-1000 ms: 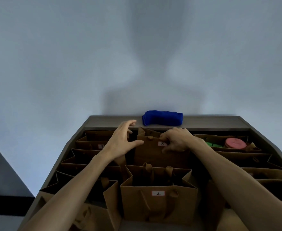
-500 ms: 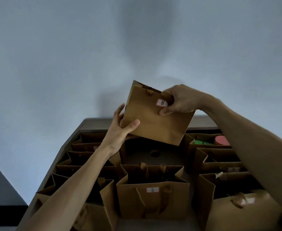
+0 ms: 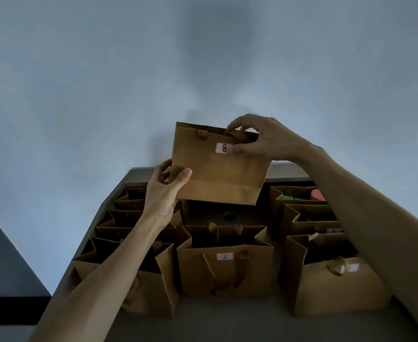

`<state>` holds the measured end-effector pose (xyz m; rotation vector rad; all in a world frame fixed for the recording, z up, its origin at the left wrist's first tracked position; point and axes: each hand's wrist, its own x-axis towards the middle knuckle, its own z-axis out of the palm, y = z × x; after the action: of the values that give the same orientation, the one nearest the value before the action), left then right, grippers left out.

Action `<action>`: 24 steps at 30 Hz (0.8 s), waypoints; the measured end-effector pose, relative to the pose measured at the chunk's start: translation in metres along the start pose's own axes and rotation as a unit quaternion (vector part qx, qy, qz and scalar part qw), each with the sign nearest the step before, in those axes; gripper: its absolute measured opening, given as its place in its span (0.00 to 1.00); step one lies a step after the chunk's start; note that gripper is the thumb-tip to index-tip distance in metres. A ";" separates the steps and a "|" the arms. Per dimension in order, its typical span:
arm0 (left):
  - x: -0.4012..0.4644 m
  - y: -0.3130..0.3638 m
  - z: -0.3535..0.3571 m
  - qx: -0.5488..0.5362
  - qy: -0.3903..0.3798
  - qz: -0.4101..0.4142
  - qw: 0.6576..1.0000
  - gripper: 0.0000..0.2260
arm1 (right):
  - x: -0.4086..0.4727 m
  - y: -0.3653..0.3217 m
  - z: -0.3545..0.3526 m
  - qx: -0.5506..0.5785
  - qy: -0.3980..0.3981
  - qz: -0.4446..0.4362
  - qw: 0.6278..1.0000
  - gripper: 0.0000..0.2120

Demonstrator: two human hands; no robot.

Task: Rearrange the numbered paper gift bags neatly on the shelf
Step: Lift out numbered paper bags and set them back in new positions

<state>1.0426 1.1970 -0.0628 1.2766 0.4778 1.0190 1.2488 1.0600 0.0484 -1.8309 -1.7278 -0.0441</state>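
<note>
A brown paper bag labelled 8 [image 3: 218, 174] hangs in the air above the shelf [image 3: 227, 319], held level and upright. My right hand [image 3: 260, 138] pinches its top rim beside the label. My left hand [image 3: 164, 191] grips its lower left corner between thumb and fingers. Below it a gap shows in the middle column behind the bag labelled 2 [image 3: 225, 265]. Several more brown bags stand in a left column [image 3: 129, 255] and a right column [image 3: 326, 275].
The far right bag [image 3: 299, 196] holds green and pink items. A pale wall rises directly behind the shelf. The shelf's left edge drops off toward a dark floor. Bare shelf surface runs along the front of the bags.
Bag 8 went from standing in the middle column to lifted in the air. Since half a second ago it has levelled out from a tilt.
</note>
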 end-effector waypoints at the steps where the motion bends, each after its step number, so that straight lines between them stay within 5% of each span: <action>1: -0.003 0.001 -0.002 -0.018 0.005 -0.005 1.000 0.32 | -0.004 -0.001 0.001 0.031 0.027 0.005 0.999 0.22; 6: -0.018 0.010 -0.011 -0.085 0.003 -0.025 0.996 0.25 | -0.031 -0.007 0.016 0.256 0.068 0.059 0.963 0.42; 12: -0.034 0.019 -0.023 -0.111 -0.021 -0.039 0.993 0.27 | -0.051 -0.024 0.041 0.352 0.089 0.109 0.926 0.52; 18: -0.060 0.025 -0.043 -0.146 -0.066 -0.059 0.985 0.43 | -0.083 -0.046 0.057 0.335 0.013 0.163 0.928 0.42; 24: -0.092 0.031 -0.057 -0.148 -0.131 -0.063 0.978 0.40 | -0.134 -0.080 0.072 0.336 0.086 0.185 0.920 0.41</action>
<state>0.9399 1.1511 -0.0703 1.0781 0.1914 0.7695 1.1292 0.9691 -0.0342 -1.5294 -1.0591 0.4703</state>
